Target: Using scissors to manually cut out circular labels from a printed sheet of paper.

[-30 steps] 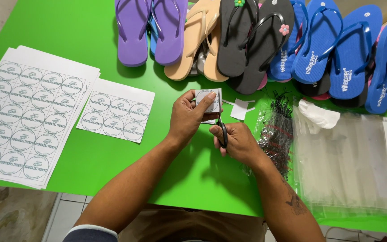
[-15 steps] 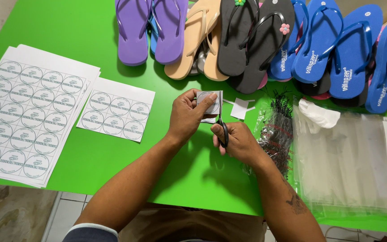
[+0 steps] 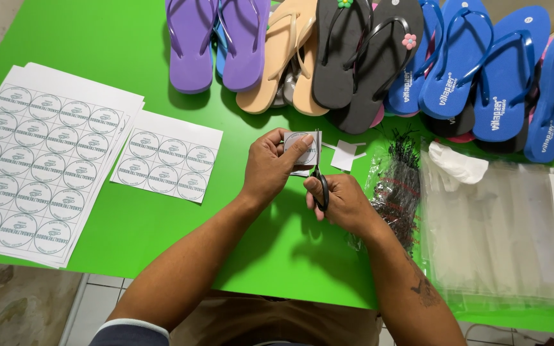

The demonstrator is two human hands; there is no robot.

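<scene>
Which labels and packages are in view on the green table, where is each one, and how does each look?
Large label sheets: table's left edge, white stack, rows of round labels.
Small label sheet: right of the stack, white, round labels in rows.
Cut label piece: in the left hand, small, white; right hand holds black-handled scissors.
Clear bags: right side, transparent flat pile.
Bag of black ties: beside the right hand.

Left hand [image 3: 270, 168]: bare, no rings or watch showing.
Right hand [image 3: 346, 204]: bare too, nothing worn at the wrist.
Left sleeve [image 3: 128, 332]: short, dark blue, with a pale band along its hem.
Right forearm: bare, with a dark tattoo [image 3: 426, 289] near the elbow.
Trousers [image 3: 277, 323]: brownish cloth at the table's edge.
</scene>
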